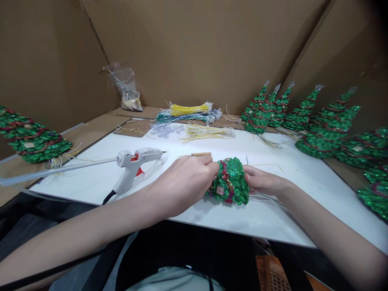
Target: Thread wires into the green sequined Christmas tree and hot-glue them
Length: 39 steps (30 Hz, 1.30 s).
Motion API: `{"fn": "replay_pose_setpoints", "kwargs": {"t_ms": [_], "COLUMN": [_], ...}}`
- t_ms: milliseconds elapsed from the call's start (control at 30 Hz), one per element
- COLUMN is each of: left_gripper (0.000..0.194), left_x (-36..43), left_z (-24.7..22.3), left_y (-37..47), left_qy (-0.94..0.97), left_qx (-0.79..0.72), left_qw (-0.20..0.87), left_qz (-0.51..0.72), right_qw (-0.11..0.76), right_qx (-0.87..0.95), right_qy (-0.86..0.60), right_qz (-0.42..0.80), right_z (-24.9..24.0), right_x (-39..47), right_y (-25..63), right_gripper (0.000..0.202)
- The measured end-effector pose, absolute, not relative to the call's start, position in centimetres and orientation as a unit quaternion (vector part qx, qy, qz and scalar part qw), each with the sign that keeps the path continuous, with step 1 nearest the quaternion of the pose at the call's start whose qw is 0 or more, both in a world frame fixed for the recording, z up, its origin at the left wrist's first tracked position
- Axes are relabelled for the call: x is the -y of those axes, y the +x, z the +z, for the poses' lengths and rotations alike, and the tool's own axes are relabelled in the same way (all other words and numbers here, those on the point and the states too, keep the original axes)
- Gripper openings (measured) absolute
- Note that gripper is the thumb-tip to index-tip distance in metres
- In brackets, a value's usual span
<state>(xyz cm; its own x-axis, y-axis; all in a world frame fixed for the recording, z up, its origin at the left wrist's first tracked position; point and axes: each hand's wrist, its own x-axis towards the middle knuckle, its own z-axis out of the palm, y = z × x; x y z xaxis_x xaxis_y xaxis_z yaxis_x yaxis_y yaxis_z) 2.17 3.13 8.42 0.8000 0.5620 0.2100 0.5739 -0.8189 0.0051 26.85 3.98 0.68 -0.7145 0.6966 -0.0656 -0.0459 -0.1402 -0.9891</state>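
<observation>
Standing near the left edge of the table (318, 182), 1 glittery tree (36, 141) neighbours 1 white plastic glue gun (133, 165). The left hand (190, 178) closes around the narrow end of 1 ruffled green tinsel tree (238, 182), held sideways just in from the front edge. The right hand (263, 180) touches its wide base, grip unclear. Open white surface separates that hand from at least 7 cone-shaped trees (327, 135) along the right edge.

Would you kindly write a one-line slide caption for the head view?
Left hand grips a decorated green tree held sideways, right hand at its base, white glue gun nearby.
</observation>
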Motion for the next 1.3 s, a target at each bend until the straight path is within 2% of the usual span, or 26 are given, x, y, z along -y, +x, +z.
{"fn": "replay_pose_setpoints", "kwargs": {"t_ms": [300,533,767,1167,1300], "left_gripper": [0.015,0.012,0.017,0.019,0.019], "left_x": [-3.0,-3.2,-3.1,-3.3,-3.3], "left_z": [8.7,8.7,8.9,8.6,8.8], "left_y": [2.5,0.8,1.0,1.9,2.2], "left_qy": [-0.956,-0.945,-0.945,-0.95,-0.95], "left_qx": [0.258,0.303,0.303,0.271,0.276], "left_qw": [0.072,0.001,0.075,0.108,0.098], "left_qz": [-0.118,-0.124,-0.1,-0.109,-0.11], "right_qw": [0.253,0.246,0.221,0.237,0.225], "right_qx": [0.616,0.618,0.646,0.65,0.663], "right_qy": [-0.261,-0.258,-0.237,-0.227,-0.234], "right_qz": [0.699,0.7,0.691,0.686,0.675], "right_z": [0.4,0.5,0.9,1.2,1.1], "right_x": [-4.1,-4.2,-4.3,-4.2,-4.3], "right_y": [27.0,27.2,27.4,26.9,27.0], "right_gripper": [0.048,0.051,0.054,0.051,0.055]}}
